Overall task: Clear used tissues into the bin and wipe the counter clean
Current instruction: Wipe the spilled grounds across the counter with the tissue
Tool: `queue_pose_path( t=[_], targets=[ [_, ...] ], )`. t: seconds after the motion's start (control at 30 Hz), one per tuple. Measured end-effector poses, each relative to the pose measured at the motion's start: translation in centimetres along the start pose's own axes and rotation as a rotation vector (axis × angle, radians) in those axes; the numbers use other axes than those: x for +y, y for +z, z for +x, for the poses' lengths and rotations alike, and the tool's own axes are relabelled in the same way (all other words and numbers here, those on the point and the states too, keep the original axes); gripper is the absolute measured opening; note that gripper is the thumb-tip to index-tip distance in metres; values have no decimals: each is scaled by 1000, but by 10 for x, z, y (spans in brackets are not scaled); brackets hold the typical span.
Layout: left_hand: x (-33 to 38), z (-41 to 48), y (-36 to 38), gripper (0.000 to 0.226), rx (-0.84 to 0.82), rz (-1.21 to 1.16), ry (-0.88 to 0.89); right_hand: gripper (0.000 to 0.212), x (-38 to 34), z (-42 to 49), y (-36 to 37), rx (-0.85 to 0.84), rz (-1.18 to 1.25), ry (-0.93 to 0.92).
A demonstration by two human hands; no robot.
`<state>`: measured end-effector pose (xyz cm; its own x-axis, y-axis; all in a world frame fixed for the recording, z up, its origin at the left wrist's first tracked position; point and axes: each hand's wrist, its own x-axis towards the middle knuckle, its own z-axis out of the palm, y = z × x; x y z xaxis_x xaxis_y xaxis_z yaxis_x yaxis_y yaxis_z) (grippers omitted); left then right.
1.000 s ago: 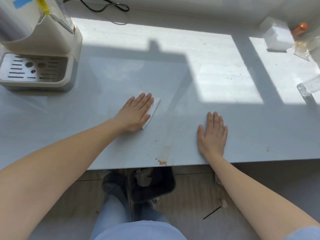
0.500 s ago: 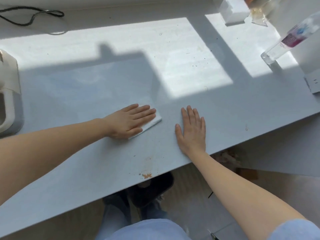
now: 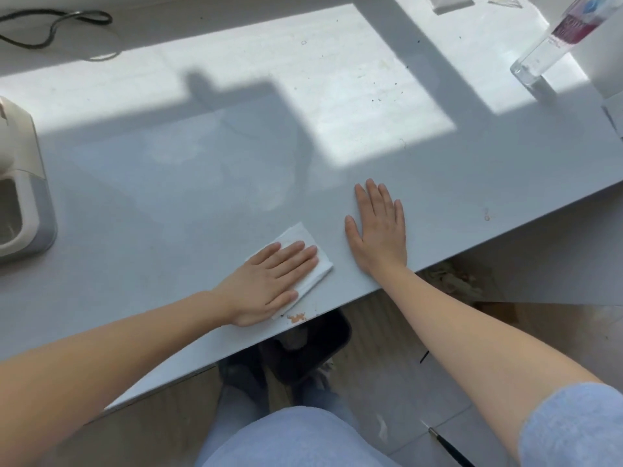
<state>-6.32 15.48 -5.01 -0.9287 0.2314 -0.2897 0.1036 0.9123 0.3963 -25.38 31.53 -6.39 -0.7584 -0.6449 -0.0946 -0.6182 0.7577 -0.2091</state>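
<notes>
Sunlight is falling across the pale grey bench in bright rectangular patches, with broad shadows lying between them. Below the bench edge, a wood-toned floor is showing, giving way to paler tiles on the right. A black cable is curling at the far left.

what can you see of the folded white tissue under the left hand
The folded white tissue is a flat, roughly rectangular pad of soft paper, layered edges showing along its near right side. It looks clean on top. It lies flat on the grey counter close to the front edge, turned at an angle. The left hand presses on it palm down with fingers spread flat, covering most of it. Its near corner sits right beside an orange-brown stain; whether they touch is unclear.
</notes>
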Motion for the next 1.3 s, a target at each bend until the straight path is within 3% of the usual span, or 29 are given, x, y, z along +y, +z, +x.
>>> queue_pose_path(
  t=[0.33,0.53,0.67,0.97,1.3],
  targets=[
    [68,-31,32,54,276,-287,-514,61,1,0,0,-3,-2,-12],
    [106,-13,46,57,472,-441,-743,61,1,0,1,0,-1,-21],
    [117,2,49,65,544,-418,-847,61,1,1,1,6,-9,-27],
    [120,6,55,64,430,-239,-843,62,2,1,1,10,-17,-34],
    [100,2,23,73,281,-66,-709,63,1,1,2,8,-34,-24]
  ],
)
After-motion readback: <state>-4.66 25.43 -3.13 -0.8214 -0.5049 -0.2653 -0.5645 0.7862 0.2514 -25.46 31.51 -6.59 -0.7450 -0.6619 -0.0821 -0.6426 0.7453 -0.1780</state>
